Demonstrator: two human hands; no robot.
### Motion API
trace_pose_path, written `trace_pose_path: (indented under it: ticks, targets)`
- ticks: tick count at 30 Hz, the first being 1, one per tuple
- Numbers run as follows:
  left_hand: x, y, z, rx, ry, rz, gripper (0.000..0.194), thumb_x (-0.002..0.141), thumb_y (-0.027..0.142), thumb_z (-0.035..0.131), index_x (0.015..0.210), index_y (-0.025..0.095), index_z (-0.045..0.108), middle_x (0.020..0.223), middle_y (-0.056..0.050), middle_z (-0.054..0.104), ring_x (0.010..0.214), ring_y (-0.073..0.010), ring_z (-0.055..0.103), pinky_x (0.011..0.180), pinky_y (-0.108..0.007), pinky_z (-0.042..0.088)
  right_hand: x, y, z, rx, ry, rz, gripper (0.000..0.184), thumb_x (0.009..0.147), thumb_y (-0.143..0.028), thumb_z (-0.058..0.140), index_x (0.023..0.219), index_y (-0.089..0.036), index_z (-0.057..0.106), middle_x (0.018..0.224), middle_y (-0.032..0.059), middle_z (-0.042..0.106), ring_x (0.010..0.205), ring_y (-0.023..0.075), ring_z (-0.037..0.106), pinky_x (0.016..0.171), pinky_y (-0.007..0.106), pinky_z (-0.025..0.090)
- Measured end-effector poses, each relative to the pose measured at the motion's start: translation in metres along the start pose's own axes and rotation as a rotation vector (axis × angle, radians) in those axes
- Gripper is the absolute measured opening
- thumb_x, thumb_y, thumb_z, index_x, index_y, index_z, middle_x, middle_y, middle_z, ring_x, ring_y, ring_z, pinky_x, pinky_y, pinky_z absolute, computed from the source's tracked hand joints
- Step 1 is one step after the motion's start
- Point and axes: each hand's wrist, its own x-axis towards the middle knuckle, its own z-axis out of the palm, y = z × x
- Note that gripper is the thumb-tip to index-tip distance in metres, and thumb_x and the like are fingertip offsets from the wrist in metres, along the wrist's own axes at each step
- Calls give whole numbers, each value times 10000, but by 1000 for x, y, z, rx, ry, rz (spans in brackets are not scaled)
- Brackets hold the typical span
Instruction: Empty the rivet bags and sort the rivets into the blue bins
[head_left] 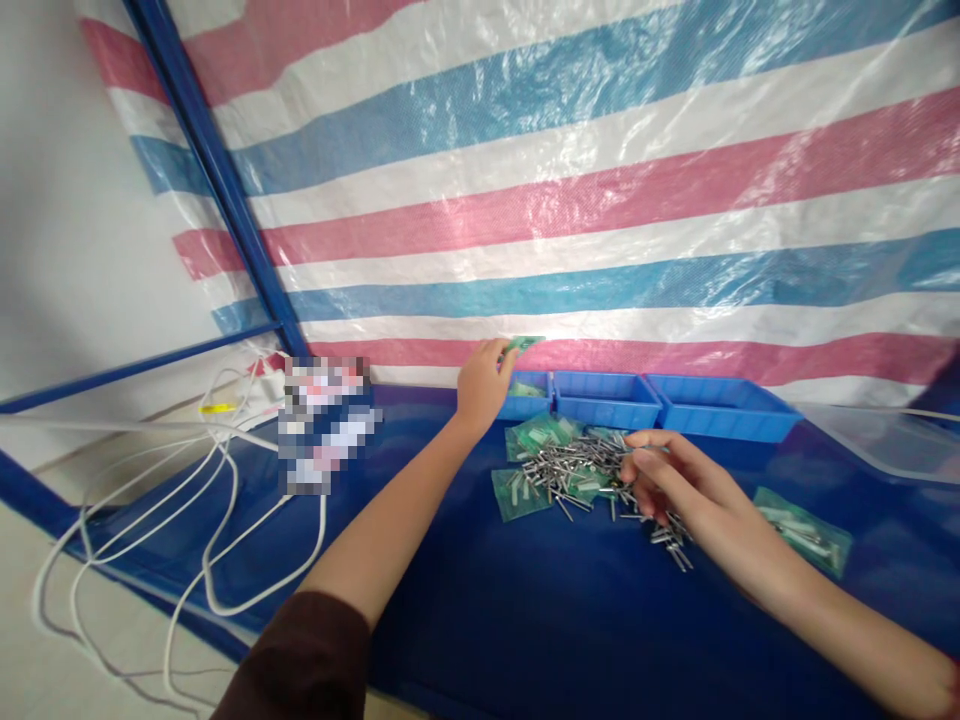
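Note:
My left hand (482,380) reaches far forward and pinches a small green plastic bag (523,344) above the leftmost blue bin (525,398). My right hand (679,480) rests on a heap of small metal pins (581,468) spread on the blue table cover, its fingers curled and touching the pins. Whether it grips any is hidden. Several green bags (519,494) holding pins lie in and beside the heap. One more green bag (804,528) lies to the right of my right forearm.
Three blue plastic bins (720,408) stand in a row against a striped pink, white and blue tarp (570,190). White cables (217,520) loop off the table's left edge. A blurred packet (322,420) lies left of my arm. A blue metal frame post (217,170) stands at left.

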Motion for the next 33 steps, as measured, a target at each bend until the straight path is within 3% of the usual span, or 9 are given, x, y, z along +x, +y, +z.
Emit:
trace_pose_path:
  ticks: [3, 5, 7, 12, 15, 22, 28, 30, 33]
  targets:
    - [6, -13, 6, 256, -176, 35, 287, 909, 359, 477, 1053, 176, 644, 1091, -103, 628, 1051, -254, 520, 902, -376, 386, 0, 0, -1, -2, 2, -2, 447, 796, -611, 534, 994, -212, 499, 759, 16, 592, 516, 114, 518, 434, 240, 411]
    - [-3, -13, 5, 338, -192, 81, 358, 890, 437, 488, 1069, 170, 646, 1131, -124, 608, 1098, -294, 479, 910, -410, 370, 0, -2, -2, -6, 9, 1, 443, 800, -612, 526, 991, -212, 500, 756, 12, 589, 523, 115, 520, 443, 242, 413]
    - [-18, -8, -2, 326, -219, 149, 386, 908, 453, 435, 1036, 163, 655, 1080, -125, 613, 1070, -276, 492, 911, -392, 371, -1, -3, -2, -9, 5, 3, 436, 806, -608, 519, 992, -214, 495, 757, 8, 587, 524, 114, 518, 450, 243, 412]
    - [-51, 6, -37, 168, -745, 158, 520, 804, 623, 492, 952, 161, 678, 913, -87, 621, 807, -210, 584, 773, -312, 433, -2, -1, 0, -30, -51, 16, 414, 817, -598, 506, 981, -218, 487, 734, -4, 576, 519, 111, 506, 452, 241, 400]
    - [-60, 10, -50, 159, -903, 97, 636, 691, 673, 588, 1077, 171, 641, 980, -89, 618, 842, -232, 597, 747, -301, 437, -2, 1, 2, -53, -69, 19, 409, 824, -595, 495, 982, -217, 488, 717, -5, 573, 518, 115, 502, 454, 245, 401]
    - [-60, 17, -49, 244, -1042, 117, 490, 721, 474, 678, 1100, 171, 611, 1019, -80, 629, 910, -232, 595, 764, -283, 430, -3, 5, 3, -83, -87, 43, 418, 816, -586, 507, 992, -207, 495, 668, -14, 555, 523, 120, 506, 449, 241, 402]
    - [-60, 19, -48, 249, -1047, 95, 631, 723, 438, 690, 1248, 146, 498, 1155, -111, 605, 1030, -248, 572, 835, -290, 422, -2, 7, 3, -105, -84, 44, 390, 826, -558, 506, 992, -205, 498, 646, -13, 553, 525, 125, 515, 454, 241, 407]
    - [-58, 17, -49, 271, -1012, 83, 567, 730, 418, 682, 1196, 130, 536, 1137, -120, 623, 1019, -252, 578, 815, -290, 421, -2, 8, 3, -110, -87, 22, 357, 837, -532, 505, 985, -208, 499, 656, -9, 564, 526, 124, 518, 463, 242, 411]
    - [-53, 11, -52, 314, -939, 75, 275, 789, 374, 604, 917, 134, 636, 962, -96, 668, 869, -223, 602, 710, -277, 407, -2, 7, 2, -116, -96, -14, 329, 852, -511, 495, 984, -209, 504, 683, 0, 582, 527, 121, 518, 473, 243, 415]
